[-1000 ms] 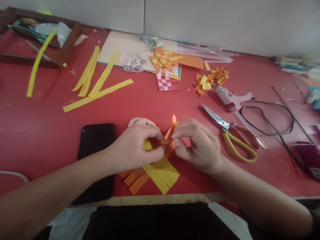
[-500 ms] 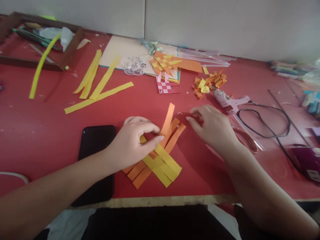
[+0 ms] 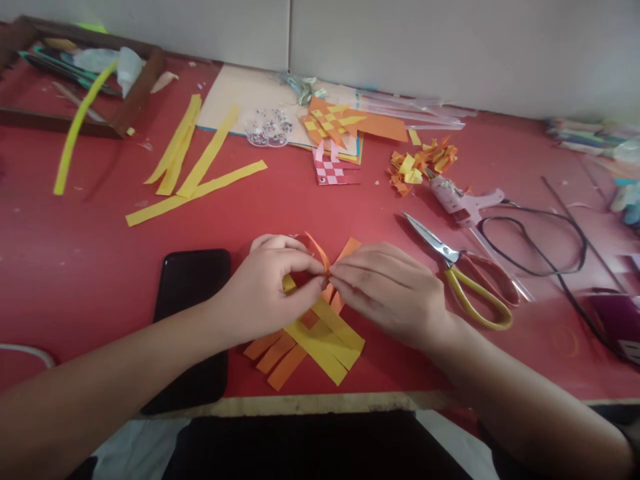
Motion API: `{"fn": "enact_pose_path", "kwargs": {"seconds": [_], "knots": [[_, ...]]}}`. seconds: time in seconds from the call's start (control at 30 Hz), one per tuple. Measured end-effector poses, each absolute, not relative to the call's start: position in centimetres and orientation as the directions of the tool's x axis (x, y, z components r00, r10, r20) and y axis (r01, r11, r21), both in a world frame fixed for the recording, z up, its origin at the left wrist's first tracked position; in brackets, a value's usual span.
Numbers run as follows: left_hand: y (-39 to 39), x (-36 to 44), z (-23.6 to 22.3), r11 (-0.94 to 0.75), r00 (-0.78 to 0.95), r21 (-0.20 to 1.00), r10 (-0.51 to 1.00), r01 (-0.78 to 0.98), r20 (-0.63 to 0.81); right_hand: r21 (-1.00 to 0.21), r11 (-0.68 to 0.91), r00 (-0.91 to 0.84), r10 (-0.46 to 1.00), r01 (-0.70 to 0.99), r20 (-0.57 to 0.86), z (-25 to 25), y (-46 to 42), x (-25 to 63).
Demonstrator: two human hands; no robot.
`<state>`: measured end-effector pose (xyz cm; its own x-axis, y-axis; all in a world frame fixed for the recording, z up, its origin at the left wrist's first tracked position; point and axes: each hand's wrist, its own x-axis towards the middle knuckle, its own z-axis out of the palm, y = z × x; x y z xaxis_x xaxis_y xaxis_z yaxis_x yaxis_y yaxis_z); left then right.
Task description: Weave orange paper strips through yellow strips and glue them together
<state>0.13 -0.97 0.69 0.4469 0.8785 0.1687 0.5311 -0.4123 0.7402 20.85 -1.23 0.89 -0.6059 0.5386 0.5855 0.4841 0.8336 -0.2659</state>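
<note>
A woven piece of yellow paper strips (image 3: 325, 343) and orange paper strips (image 3: 280, 357) lies on the red table near its front edge. Over its far end, my left hand (image 3: 283, 277) pinches an orange strip (image 3: 320, 248), which stands up and curls to the left. My right hand (image 3: 393, 287) meets it from the other side, its fingertips closed on the same strip. Both hands hide part of the weave's upper side. Left of the weave a black phone (image 3: 193, 300) lies partly under my left forearm.
Scissors (image 3: 447, 257) lie right of my right hand, with a pink glue gun (image 3: 465, 200) and its cable behind. Loose yellow strips (image 3: 200, 193), a pink checkered paper fish (image 3: 333, 170), an orange-yellow woven fish (image 3: 330, 123) and paper scraps (image 3: 417, 167) lie farther back. A wooden tray (image 3: 145, 87) stands far left.
My right hand has moved left to meet my left hand at the orange strip, uncovering the scissors. The strip, flat and pointing away before, now bends upward and left.
</note>
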Motion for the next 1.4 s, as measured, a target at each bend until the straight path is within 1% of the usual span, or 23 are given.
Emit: {"fn": "enact_pose_path", "kwargs": {"seconds": [0.13, 0.27, 0.33, 0.43, 0.5, 0.57, 0.7, 0.77, 0.83, 0.93, 1.03, 1.1, 1.17, 1.27, 1.4], "knots": [[-1.0, 0.2, 0.8, -0.424, 0.490, 0.728, 0.860, 0.539, 0.138, -0.229, 0.838, -0.640, 0.530, 0.495, 0.556, 1.0, -1.2, 20.9], [-1.0, 0.3, 1.1, -0.439, 0.536, 0.720, 0.837, 0.537, 0.110, -0.240, 0.850, -0.684, 0.521, 0.468, 0.511, 1.2, -1.4, 20.7], [-1.0, 0.3, 1.2, -0.438, 0.543, 0.727, 0.833, 0.529, 0.107, -0.250, 0.843, -0.674, 0.532, 0.476, 0.512, 1.2, -1.5, 20.5], [-1.0, 0.2, 1.2, -0.428, 0.541, 0.741, 0.834, 0.517, 0.105, -0.247, 0.808, -0.604, 0.570, 0.535, 0.557, 1.2, -1.2, 20.6], [-1.0, 0.1, 1.2, -0.426, 0.534, 0.742, 0.838, 0.517, 0.109, -0.245, 0.754, -0.529, 0.617, 0.610, 0.582, 1.2, -0.7, 21.0], [-1.0, 0.0, 1.1, -0.444, 0.538, 0.730, 0.834, 0.520, 0.124, -0.237, 0.663, -0.451, 0.687, 0.710, 0.569, 1.0, 0.1, 21.9], [-1.0, -0.2, 0.9, -0.517, 0.548, 0.677, 0.813, 0.524, 0.198, -0.163, 0.462, -0.355, 0.825, 0.872, 0.440, 0.5, 1.5, 23.9], [-1.1, -0.4, 0.7, -0.561, 0.555, 0.649, 0.794, 0.514, 0.246, -0.154, 0.418, -0.336, 0.861, 0.896, 0.383, 0.3, 1.9, 24.4], [-1.1, -0.5, 0.6, -0.600, 0.569, 0.631, 0.770, 0.491, 0.290, -0.181, 0.463, -0.368, 0.843, 0.868, 0.391, 0.4, 1.8, 24.4], [-1.1, -0.6, 0.5, -0.637, 0.580, 0.617, 0.743, 0.462, 0.333, -0.259, 0.636, -0.476, 0.738, 0.727, 0.478, 0.9, 1.0, 23.5], [-1.0, -0.6, 0.6, -0.663, 0.584, 0.608, 0.723, 0.436, 0.369, -0.399, 0.735, -0.560, 0.677, 0.548, 0.477, 1.4, -0.1, 22.1], [-0.9, -0.7, 0.7, -0.677, 0.584, 0.610, 0.710, 0.412, 0.394, -0.499, 0.734, -0.592, 0.673, 0.460, 0.444, 1.6, -0.7, 21.5], [-0.9, -0.6, 0.8, -0.687, 0.579, 0.611, 0.701, 0.393, 0.416, -0.558, 0.721, -0.607, 0.672, 0.411, 0.423, 1.7, -1.0, 21.2], [-0.9, -0.6, 0.9, -0.685, 0.571, 0.615, 0.705, 0.391, 0.422, -0.580, 0.717, -0.597, 0.674, 0.387, 0.434, 1.6, -1.1, 21.2], [-0.9, -0.5, 0.8, -0.638, 0.543, 0.629, 0.750, 0.445, 0.377, -0.601, 0.701, -0.569, 0.692, 0.383, 0.444, 1.5, -1.1, 21.2]]}}
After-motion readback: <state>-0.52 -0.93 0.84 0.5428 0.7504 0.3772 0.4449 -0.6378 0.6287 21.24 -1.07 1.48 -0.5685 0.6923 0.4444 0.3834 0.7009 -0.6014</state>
